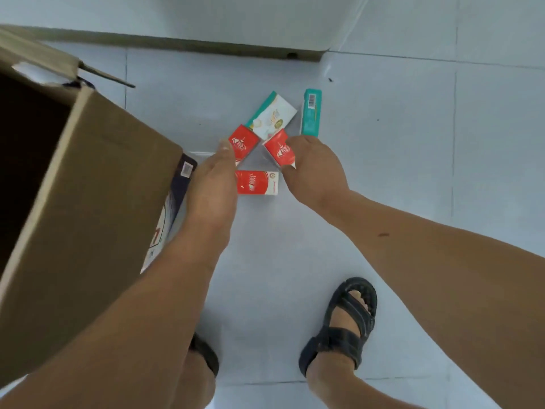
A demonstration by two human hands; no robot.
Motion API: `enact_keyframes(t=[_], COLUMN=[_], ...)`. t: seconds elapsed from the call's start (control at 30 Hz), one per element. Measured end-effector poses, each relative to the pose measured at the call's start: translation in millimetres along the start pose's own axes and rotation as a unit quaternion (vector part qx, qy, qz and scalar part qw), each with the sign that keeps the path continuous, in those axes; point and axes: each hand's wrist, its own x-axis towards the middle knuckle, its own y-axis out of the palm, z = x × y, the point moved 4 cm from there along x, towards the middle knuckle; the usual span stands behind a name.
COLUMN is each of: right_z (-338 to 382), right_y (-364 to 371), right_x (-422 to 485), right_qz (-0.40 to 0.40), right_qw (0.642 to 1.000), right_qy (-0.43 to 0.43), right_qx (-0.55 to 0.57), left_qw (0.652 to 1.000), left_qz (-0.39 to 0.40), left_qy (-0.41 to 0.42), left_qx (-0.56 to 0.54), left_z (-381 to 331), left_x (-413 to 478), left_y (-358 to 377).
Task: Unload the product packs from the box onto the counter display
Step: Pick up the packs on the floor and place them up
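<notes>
**Q:** Head view, progress?
**A:** I log five packs out of the cardboard box [88, 172], all down on the floor [413, 172]; no bench in sight. Box interior dark, remainder unknown. I judge it early.

**Q:** Hands?
**A:** Apart. Right hand [315, 169] pinches one red pack [277, 147]. Left hand [212, 184] reaches a second red pack [243, 141], grip hidden. Third red pack [256, 183], teal-and-white pack [272, 115] and teal pack [311, 113] lie loose.

No word or number could be read. The three red packs [256, 182] right of the cardboard box [88, 187] bore white script and an emblem, too blurred to make out. A barcode [311, 101] stood on the teal pack [310, 119] farthest from the box, and another on a white label [186, 169] on the dark pack [180, 190] against the box's corner.
</notes>
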Motion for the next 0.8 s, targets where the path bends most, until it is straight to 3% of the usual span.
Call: enact_keyframes(t=[0.3,0.8], right_z=[-17,4], right_y=[89,38], right_x=[72,47], right_qz=[-0.071,-0.074], right_qw=[0.994,0.994], right_qy=[0.078,0.076], right_qx=[0.024,0.024], left_qw=[0.999,0.996], left_qz=[-0.001,-0.032], left_qy=[0.037,0.080], left_qx=[-0.018,-0.013], left_z=[11,-27], left_x=[74,97], left_y=[9,-68])
